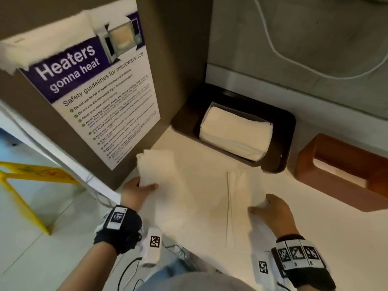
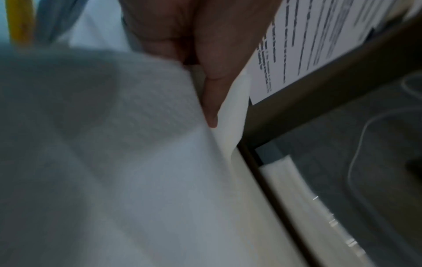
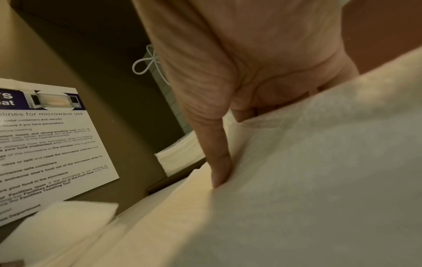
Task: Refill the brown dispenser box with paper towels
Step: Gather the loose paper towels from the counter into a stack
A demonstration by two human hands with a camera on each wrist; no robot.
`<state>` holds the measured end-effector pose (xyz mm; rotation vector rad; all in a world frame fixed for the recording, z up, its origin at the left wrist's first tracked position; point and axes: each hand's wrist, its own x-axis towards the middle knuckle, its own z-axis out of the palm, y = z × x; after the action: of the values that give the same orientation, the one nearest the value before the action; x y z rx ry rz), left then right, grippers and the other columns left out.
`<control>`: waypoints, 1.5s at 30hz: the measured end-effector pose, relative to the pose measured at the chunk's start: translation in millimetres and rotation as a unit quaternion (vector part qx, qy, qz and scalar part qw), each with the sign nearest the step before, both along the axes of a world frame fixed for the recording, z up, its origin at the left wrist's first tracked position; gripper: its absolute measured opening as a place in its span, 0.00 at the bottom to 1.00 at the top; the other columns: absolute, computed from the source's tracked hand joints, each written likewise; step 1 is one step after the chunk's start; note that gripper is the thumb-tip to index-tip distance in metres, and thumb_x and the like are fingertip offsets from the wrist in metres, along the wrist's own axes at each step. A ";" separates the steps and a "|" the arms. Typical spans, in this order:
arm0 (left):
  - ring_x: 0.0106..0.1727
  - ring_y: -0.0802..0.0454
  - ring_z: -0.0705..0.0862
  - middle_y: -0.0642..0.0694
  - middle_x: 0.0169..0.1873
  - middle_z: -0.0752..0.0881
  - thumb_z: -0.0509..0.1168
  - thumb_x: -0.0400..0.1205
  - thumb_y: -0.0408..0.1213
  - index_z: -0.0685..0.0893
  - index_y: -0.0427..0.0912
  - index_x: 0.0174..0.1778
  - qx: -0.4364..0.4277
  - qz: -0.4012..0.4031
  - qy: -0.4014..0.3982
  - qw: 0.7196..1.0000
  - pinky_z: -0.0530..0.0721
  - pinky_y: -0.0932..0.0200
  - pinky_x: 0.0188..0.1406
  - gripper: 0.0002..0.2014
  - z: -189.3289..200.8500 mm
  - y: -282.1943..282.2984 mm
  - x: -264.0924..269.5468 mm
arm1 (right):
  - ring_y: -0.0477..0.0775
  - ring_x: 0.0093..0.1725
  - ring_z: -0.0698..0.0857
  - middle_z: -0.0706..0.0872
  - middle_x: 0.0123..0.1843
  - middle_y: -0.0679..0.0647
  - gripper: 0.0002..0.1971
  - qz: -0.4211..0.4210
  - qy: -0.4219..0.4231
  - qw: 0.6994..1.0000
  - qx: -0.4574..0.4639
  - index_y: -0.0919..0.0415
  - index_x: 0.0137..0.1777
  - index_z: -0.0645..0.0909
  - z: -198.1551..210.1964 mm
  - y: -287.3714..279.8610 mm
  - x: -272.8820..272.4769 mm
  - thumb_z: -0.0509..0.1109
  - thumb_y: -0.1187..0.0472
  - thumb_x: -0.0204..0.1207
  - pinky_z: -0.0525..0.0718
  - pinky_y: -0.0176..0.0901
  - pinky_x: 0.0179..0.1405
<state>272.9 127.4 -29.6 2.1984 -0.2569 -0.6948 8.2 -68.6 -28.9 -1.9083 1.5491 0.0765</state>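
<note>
L hand (image 1: 137, 189) and R hand (image 1: 270, 208) each pinch loose paper towels (image 1: 155, 166), lower centre. Risk: floppy sheets splay, snag dispenser box (image 1: 283, 127) rim, centre-right.

The paper towels (image 1: 235, 133) in the dark brown dispenser box (image 1: 281, 131) at one o'clock are white; the loose towels (image 1: 159, 169) on the cream counter (image 1: 315, 238) are white too; the lid (image 1: 340, 171) at three o'clock is orange-brown; the poster (image 1: 94, 97) at eleven o'clock is white with a purple band; the floor sign (image 1: 31, 181) at nine o'clock is yellow; the wrist bands (image 1: 119, 225) are black with black-and-white square markers.
</note>
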 end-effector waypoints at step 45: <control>0.41 0.48 0.90 0.42 0.39 0.92 0.65 0.76 0.29 0.86 0.36 0.47 -0.177 -0.359 0.341 0.850 0.88 0.60 0.38 0.07 57.4 -118.3 -51.8 | 0.62 0.59 0.83 0.87 0.57 0.60 0.25 -0.293 -0.356 0.885 0.068 0.60 0.61 0.78 8.1 31.7 -38.7 0.74 0.76 0.63 0.82 0.54 0.59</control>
<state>221.1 9.1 27.7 1.3424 -0.7748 -1.6355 -30.5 -36.9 -20.8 -1.0826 1.4551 -0.6863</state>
